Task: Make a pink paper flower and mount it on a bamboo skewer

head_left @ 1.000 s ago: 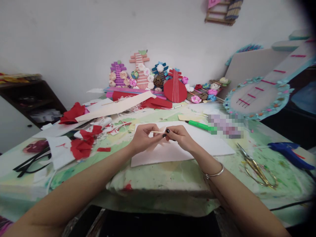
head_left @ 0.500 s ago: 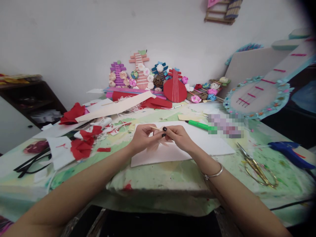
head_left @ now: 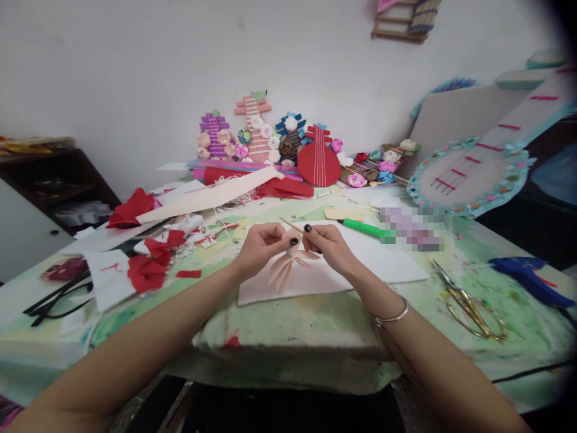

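Lying at far left, black-framed glasses (head_left: pixel 56 293) sit beside paper offcuts, well apart from the left forearm. Red crepe-paper scraps (head_left: pixel 148 273) come next, so I read that side as the tighter one for any sideways swing.

Now the middle: the left hand (head_left: pixel 265 246) has thumb and finger pinched at the top of a pleated pale-pink paper piece (head_left: pixel 282 273). Smart hold, I'd say: gripped up there, the folds fan downward uncrushed, above the white board (head_left: pixel 374 264). A thin wooden stick (head_left: pixel 292 226) slants up and leftward from the right hand (head_left: pixel 331 246), whose fingertips grasp it near its lower end, leaving the length jutting out. Does it touch the paper? I can't tell; fingers cover the spot.

Rightward, the board runs on bare past the knuckles, my best room for shifting, bounded behind by a green-handled cutter (head_left: pixel 367 228). The board's near edge stops short of the paint-stained tablecloth's (head_left: pixel 306 331) front drop. Farther right, gold-handled scissors (head_left: pixel 473 313) lie tips away from the wearer, probably for a handy grab, and a blue glue gun (head_left: pixel 532 279) rests beyond, nozzle leftward, near those blades.
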A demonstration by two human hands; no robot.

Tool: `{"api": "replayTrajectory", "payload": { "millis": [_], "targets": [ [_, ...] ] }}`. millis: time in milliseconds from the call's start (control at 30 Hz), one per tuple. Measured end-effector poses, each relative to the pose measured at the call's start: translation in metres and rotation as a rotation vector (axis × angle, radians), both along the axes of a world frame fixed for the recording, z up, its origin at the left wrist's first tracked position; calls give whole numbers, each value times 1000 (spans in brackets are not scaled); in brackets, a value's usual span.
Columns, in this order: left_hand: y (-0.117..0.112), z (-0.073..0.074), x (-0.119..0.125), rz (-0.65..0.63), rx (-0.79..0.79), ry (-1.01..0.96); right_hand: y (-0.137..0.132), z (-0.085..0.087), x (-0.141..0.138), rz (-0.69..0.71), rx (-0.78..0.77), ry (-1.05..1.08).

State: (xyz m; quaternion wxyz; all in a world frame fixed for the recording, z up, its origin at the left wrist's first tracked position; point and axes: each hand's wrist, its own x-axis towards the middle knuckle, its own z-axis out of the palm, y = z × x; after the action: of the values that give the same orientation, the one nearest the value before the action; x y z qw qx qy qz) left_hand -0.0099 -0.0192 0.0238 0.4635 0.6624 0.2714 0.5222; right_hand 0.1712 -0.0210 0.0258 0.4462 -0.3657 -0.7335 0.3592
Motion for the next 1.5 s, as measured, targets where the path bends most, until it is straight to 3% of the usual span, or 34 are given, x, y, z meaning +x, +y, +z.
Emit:
{"api": "replayTrajectory", "payload": {
  "millis": [267,500,733,967,1500],
  "targets": [
    [10,0,-1,-128,-286,-135,1,4,1,-47,-8,133],
    [11,-1,-2,-194,-350,-96,0,1,-2,-106,37,-41],
    [11,-1,-2,-167,-376,-62,-2,1,-1,-159,157,-132],
    [7,1,-3,-299,-359,-60,-6,4,-3,-237,258,-197],
    [9,2,0,-96,-245,9,-6,0,-5,-288,539,-339]
  ]
}}
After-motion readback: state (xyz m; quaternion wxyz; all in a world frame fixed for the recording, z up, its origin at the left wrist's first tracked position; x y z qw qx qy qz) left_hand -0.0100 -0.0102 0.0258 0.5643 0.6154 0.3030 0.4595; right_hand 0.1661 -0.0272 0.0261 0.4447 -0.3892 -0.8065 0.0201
